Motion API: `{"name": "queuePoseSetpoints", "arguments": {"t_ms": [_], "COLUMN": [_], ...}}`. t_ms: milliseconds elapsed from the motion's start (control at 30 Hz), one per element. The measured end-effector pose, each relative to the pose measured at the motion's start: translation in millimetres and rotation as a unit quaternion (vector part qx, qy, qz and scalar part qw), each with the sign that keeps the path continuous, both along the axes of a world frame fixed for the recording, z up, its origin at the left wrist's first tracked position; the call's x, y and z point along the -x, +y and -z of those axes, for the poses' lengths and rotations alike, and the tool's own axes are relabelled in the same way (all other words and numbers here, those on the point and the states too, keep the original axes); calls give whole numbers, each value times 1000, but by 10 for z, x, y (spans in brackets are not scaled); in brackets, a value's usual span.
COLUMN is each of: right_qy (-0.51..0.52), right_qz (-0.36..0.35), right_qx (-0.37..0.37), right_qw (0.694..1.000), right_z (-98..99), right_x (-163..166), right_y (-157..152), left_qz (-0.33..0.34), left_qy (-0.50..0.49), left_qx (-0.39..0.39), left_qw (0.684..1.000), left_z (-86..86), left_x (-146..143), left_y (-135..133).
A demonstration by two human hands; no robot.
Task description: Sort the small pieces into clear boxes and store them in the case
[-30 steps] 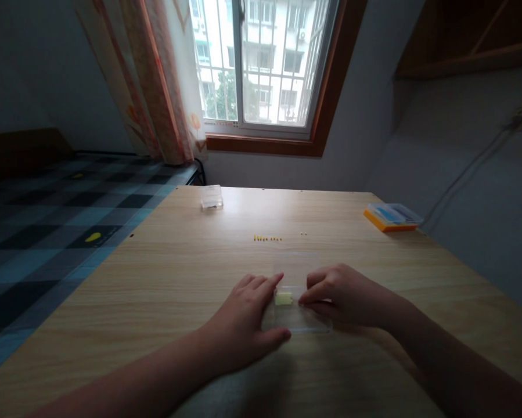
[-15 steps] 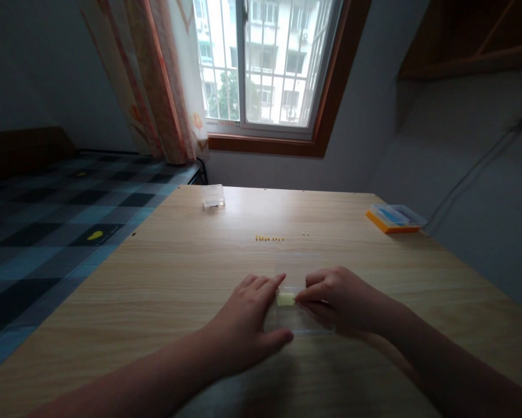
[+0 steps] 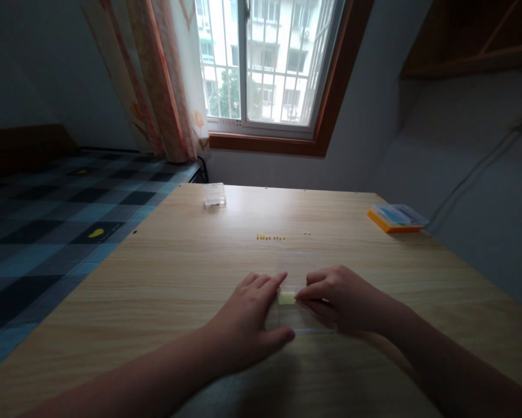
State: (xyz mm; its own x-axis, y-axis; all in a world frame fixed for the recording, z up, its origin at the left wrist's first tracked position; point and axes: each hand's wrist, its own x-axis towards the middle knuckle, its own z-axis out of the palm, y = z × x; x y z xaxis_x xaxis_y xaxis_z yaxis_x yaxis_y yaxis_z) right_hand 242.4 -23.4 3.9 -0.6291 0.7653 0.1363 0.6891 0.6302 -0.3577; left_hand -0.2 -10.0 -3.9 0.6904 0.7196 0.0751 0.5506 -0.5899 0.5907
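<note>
Table (image 3: 177, 278) first: a clear plastic case (image 3: 306, 322) lies flat on it, pinned by the left hand (image 3: 247, 319) spread open. Right hand (image 3: 343, 299) fingers are pinched on the tiny yellow block (image 3: 286, 298). Probably light and slippery, so best gripped by its sides.

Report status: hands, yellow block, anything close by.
Left hand flat on clear plate, fingers beside yellow block. Right hand fingers touch block's other side. Bead row beyond, apart from the hands.
</note>
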Motion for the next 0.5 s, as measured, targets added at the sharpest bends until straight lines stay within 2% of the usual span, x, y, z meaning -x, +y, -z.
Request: {"name": "queuePoseSetpoints", "arguments": {"t_ms": [500], "right_qy": [0], "right_qz": [1], "right_qx": [3], "right_qw": [1000], "right_z": [-25], "right_x": [11], "right_y": [-18], "left_qz": [1], "left_qy": [4], "left_qx": [-5], "left_qw": [1000], "left_z": [18], "left_x": [3], "left_y": [-4]}}
